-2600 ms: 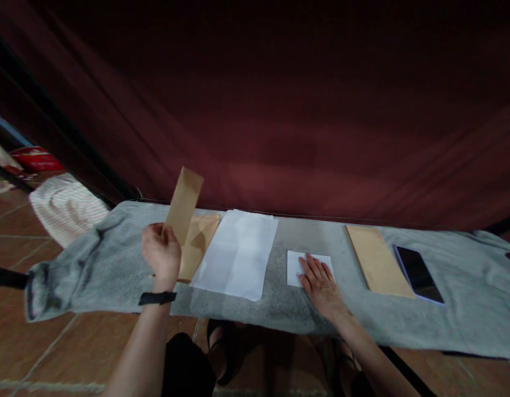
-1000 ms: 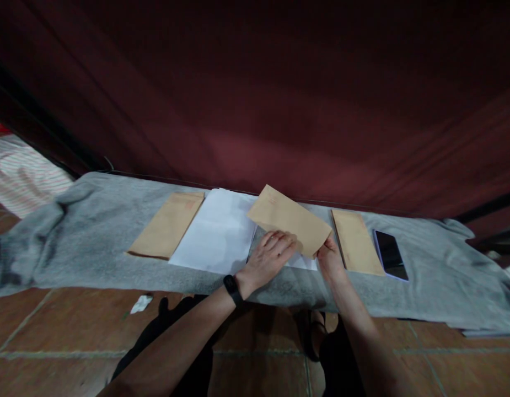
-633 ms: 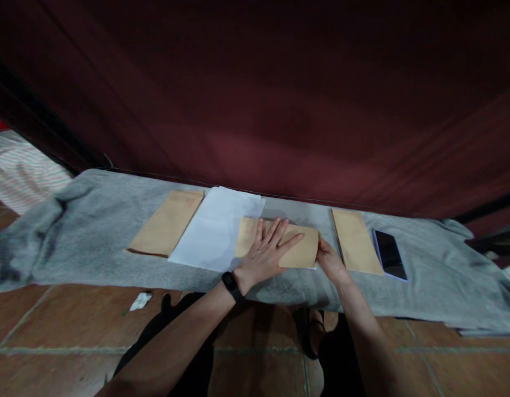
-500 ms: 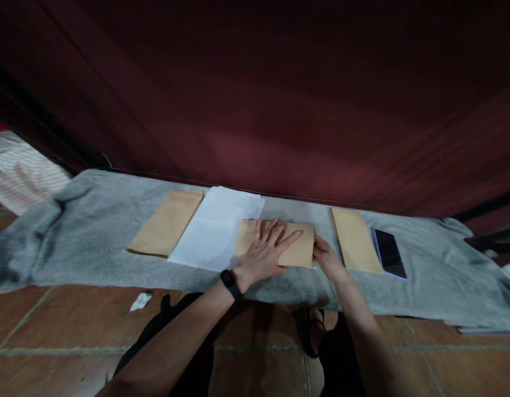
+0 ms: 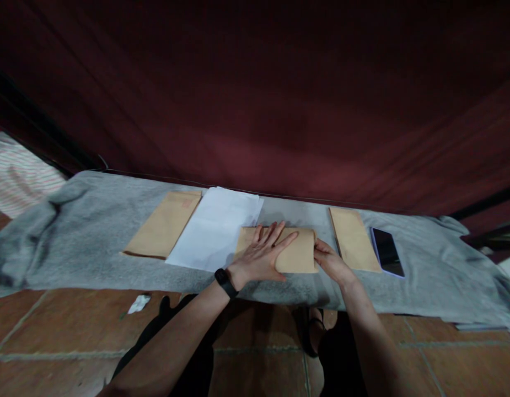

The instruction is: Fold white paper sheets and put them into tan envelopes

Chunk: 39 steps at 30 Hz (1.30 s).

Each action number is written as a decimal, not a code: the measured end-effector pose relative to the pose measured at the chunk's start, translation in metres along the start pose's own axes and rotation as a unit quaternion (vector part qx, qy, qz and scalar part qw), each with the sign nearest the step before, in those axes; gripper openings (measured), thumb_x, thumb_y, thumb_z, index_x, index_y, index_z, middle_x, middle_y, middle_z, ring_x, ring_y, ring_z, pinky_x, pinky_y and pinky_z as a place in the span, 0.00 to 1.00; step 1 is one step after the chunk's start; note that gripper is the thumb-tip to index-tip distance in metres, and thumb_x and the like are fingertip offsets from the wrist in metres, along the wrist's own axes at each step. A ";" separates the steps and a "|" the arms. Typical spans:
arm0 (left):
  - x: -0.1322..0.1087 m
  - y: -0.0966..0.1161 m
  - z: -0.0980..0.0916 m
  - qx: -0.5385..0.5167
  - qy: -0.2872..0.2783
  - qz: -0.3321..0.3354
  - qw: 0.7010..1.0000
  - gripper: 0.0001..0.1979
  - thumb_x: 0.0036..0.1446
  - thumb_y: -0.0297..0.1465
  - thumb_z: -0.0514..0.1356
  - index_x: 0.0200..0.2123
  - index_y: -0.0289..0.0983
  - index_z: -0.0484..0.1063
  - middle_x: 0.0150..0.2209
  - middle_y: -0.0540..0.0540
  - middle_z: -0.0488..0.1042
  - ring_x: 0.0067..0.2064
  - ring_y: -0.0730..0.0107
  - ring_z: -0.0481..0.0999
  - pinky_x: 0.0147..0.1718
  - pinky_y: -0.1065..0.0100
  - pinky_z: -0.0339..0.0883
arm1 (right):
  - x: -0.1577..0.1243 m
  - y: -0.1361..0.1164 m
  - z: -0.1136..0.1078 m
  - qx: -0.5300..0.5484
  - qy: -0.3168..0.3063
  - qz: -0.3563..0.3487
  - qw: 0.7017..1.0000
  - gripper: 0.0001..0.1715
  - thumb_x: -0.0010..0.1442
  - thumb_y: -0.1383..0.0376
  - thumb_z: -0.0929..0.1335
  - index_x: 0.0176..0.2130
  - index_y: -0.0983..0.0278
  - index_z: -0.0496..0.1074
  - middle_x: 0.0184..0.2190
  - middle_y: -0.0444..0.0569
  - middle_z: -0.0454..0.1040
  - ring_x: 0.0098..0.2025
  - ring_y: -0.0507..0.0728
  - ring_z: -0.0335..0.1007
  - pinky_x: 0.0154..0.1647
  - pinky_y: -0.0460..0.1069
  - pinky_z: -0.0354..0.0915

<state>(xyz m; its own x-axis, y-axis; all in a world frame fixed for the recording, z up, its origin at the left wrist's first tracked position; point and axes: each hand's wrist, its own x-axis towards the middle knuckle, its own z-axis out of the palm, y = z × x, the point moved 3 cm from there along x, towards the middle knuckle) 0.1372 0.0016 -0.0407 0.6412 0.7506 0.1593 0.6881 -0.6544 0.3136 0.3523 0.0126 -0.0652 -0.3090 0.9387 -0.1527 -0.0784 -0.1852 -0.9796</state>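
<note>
The grey-clothed bench [image 5: 93, 242] carries white sheets [image 5: 213, 229]. Just beside them on the right lies a brown envelope [image 5: 300, 258]. The left hand [image 5: 261, 256] presses flat on it, grip spread. The right hand [image 5: 331, 262] touches its right end; I cannot tell whether that grip pinches. Uneven pressure on the soft cloth could probably skew or crease the envelope.

Home rm, prob.: tile floor [image 5: 52, 342], maroon curtain [image 5: 279, 110], grey blanket [image 5: 93, 237] as worktop.

Tan envelope [image 5: 298, 255], grey cloth [image 5: 93, 242], maroon curtain [image 5: 279, 110].
</note>
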 end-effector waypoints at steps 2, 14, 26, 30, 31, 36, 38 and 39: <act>0.000 0.000 -0.002 0.010 0.009 0.001 1.000 0.61 0.44 0.53 0.69 0.73 0.48 0.37 0.75 0.38 0.33 0.73 0.39 0.43 0.67 0.41 0.37 | -0.002 -0.002 0.000 0.005 0.002 0.001 1.000 0.19 0.50 0.59 0.74 0.43 0.60 0.78 0.39 0.46 0.82 0.48 0.61 0.76 0.49 0.53 0.70; 0.001 0.005 -0.007 0.097 0.051 0.012 0.994 0.51 0.53 0.43 0.66 0.73 0.48 0.41 0.70 0.37 0.52 0.69 0.44 0.52 0.67 0.38 0.32 | 0.006 0.009 0.001 -0.057 0.012 0.024 0.998 0.22 0.44 0.61 0.75 0.41 0.61 0.78 0.31 0.46 0.82 0.40 0.63 0.78 0.41 0.54 0.73; 0.003 -0.001 -0.009 0.101 0.035 0.003 0.994 0.48 0.55 0.42 0.65 0.72 0.46 0.43 0.65 0.37 0.60 0.65 0.46 0.59 0.66 0.42 0.39 | 0.012 0.013 -0.012 -0.179 0.126 -0.073 0.973 0.19 0.49 0.63 0.70 0.43 0.59 0.74 0.34 0.46 0.78 0.41 0.60 0.74 0.45 0.54 0.70; 0.003 -0.003 -0.004 0.107 0.032 -0.019 0.994 0.50 0.55 0.44 0.64 0.73 0.45 0.38 0.63 0.37 0.62 0.65 0.46 0.60 0.67 0.41 0.37 | 0.006 0.001 -0.028 -0.180 0.252 -0.136 0.941 0.19 0.53 0.61 0.69 0.45 0.60 0.72 0.38 0.48 0.77 0.41 0.58 0.73 0.46 0.53 0.69; 0.004 -0.004 -0.002 0.106 0.031 -0.024 0.994 0.51 0.55 0.44 0.64 0.73 0.44 0.38 0.63 0.37 0.62 0.65 0.46 0.60 0.67 0.41 0.38 | 0.003 -0.003 -0.031 -0.165 0.273 -0.148 0.936 0.17 0.55 0.59 0.69 0.44 0.60 0.72 0.37 0.48 0.77 0.40 0.57 0.73 0.43 0.52 0.69; 0.006 -0.008 0.000 0.082 0.038 -0.040 0.995 0.53 0.54 0.45 0.65 0.73 0.43 0.36 0.63 0.36 0.62 0.66 0.47 0.59 0.67 0.43 0.39 | -0.005 -0.010 -0.025 -0.068 0.138 -0.073 0.986 0.14 0.56 0.55 0.70 0.38 0.61 0.76 0.31 0.45 0.77 0.30 0.54 0.71 0.34 0.49 0.68; 0.006 -0.006 0.000 0.079 0.029 -0.022 0.996 0.52 0.54 0.43 0.65 0.73 0.43 0.37 0.64 0.37 0.62 0.66 0.48 0.59 0.67 0.44 0.41 | -0.008 -0.005 -0.017 -0.051 0.038 -0.022 0.998 0.12 0.53 0.57 0.72 0.36 0.61 0.77 0.28 0.43 0.77 0.28 0.52 0.69 0.32 0.47 0.67; 0.005 -0.005 0.000 0.082 0.021 -0.006 0.996 0.52 0.54 0.42 0.65 0.73 0.44 0.37 0.64 0.37 0.62 0.66 0.48 0.59 0.67 0.45 0.41 | -0.010 -0.002 -0.014 -0.045 0.000 0.001 0.999 0.11 0.52 0.58 0.72 0.35 0.61 0.78 0.26 0.42 0.76 0.27 0.51 0.68 0.30 0.46 0.66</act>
<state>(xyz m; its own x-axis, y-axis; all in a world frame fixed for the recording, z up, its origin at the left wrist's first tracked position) 0.1374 0.0088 -0.0414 0.6199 0.7598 0.1961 0.7442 -0.6485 0.1601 0.3688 0.0081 -0.0638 -0.3093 0.9384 -0.1540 0.0082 -0.1594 -0.9872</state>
